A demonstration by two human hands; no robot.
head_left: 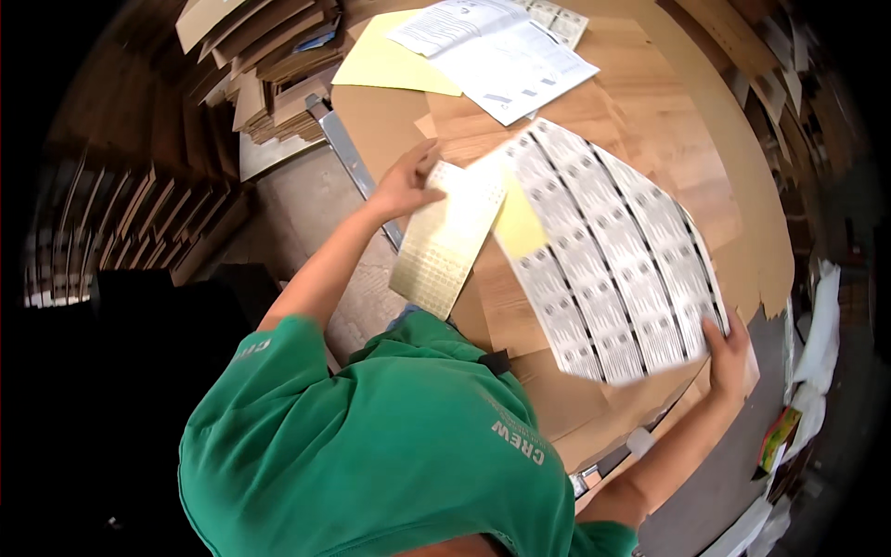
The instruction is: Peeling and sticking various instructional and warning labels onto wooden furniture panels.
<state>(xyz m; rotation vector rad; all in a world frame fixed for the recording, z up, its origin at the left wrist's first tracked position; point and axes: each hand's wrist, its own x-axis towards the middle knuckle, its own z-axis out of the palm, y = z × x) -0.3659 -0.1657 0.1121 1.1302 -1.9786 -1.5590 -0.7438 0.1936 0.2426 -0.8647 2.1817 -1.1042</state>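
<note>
Nearest, the person's green short-sleeved fabric shirt (390,436) filled the lower middle of the view. Just beyond it, a gold-toned rectangular sheet with rows of small marks (444,246) slanted across the near left edge of the tan and wood-toned surface (682,153), its lower end beyond that edge. The left hand (408,184) pinched its upper left edge, thumb on top. To the right, the right hand (728,353) gripped the near right corner of a large white printed sheet with black strips (617,265), thumb on its face; the sheet slanted over the surface. A pale yellow paper piece (522,225) showed at its left side, close to the gold-toned sheet; whether it lay on top could not be told. Farther off, unfolded white printed papers (506,70) overlapped a flat yellow sheet (382,63), and beyond the surface's far left side stood stacked brown cardboard pieces (269,42)
</note>
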